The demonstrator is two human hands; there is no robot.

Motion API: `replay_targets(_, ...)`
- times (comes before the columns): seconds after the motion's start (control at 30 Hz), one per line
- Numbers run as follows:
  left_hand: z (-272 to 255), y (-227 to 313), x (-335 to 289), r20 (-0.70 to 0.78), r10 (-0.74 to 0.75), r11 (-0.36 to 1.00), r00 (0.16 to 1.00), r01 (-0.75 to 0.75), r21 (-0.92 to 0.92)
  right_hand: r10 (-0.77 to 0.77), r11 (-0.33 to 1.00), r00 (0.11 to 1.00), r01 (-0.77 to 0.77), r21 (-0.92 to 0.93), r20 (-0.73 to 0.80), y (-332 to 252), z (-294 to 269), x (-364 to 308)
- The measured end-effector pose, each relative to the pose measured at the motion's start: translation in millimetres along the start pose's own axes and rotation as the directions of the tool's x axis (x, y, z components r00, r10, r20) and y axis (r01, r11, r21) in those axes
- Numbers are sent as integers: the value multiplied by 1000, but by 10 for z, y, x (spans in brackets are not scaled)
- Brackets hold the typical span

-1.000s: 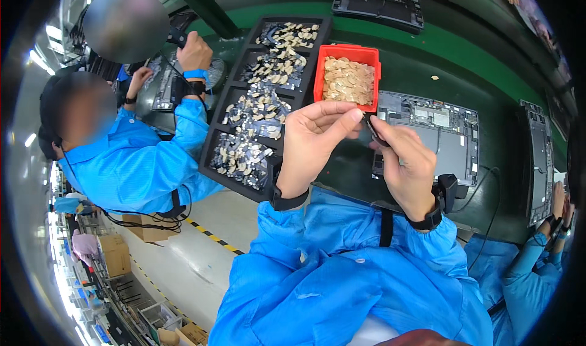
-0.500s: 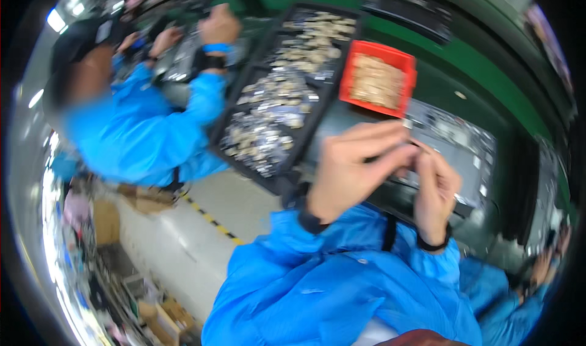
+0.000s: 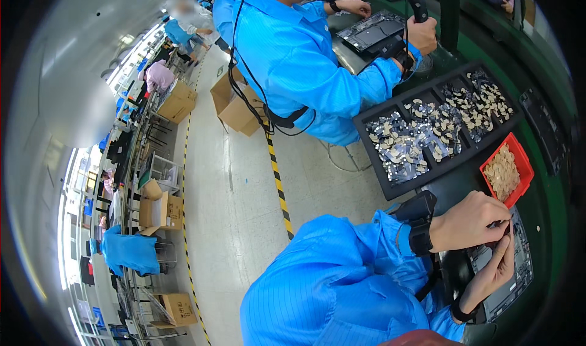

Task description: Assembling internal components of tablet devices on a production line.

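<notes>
My left hand [image 3: 469,222] and my right hand [image 3: 491,277] meet at their fingertips, both pinched closed. Whatever lies between the fingers is too small and too covered to name. Beneath them is a flat, dark device casing [image 3: 520,275] with exposed inner parts, partly hidden by the hands. Just beyond my left hand stands a red bin [image 3: 528,172] filled with small tan pieces [image 3: 502,172].
A black divided tray [image 3: 390,190] holds many small silvery and cream parts beyond my left forearm. A co-worker in blue [image 3: 305,71] grips a black hand tool [image 3: 418,7] at the far bench. Another dark panel [image 3: 542,129] lies at right. Cardboard boxes [image 3: 235,105] stand on the floor.
The view has swung left, so the tray, bin and my hands now appear farther right and more aisle shows. My fingertips stay together over the casing. The co-worker's hand tool is now visible.
</notes>
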State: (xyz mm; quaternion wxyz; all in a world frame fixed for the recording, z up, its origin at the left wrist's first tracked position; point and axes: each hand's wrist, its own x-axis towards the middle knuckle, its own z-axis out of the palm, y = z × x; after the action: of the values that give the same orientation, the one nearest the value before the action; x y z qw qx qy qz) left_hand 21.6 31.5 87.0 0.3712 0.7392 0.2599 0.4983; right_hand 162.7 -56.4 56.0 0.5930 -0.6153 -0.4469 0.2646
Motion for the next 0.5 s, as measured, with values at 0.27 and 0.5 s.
replay_targets(0.27, 112, -152, 79, 36, 14, 995, 999, -18, 99, 20, 999, 1000, -20, 27, -9, 42, -7, 40)
replay_targets(0.5, 169, -707, 557, -29, 1, 994, 1000, 3, 110, 267, 962, 958, -258, 93, -104, 68, -56, 147)
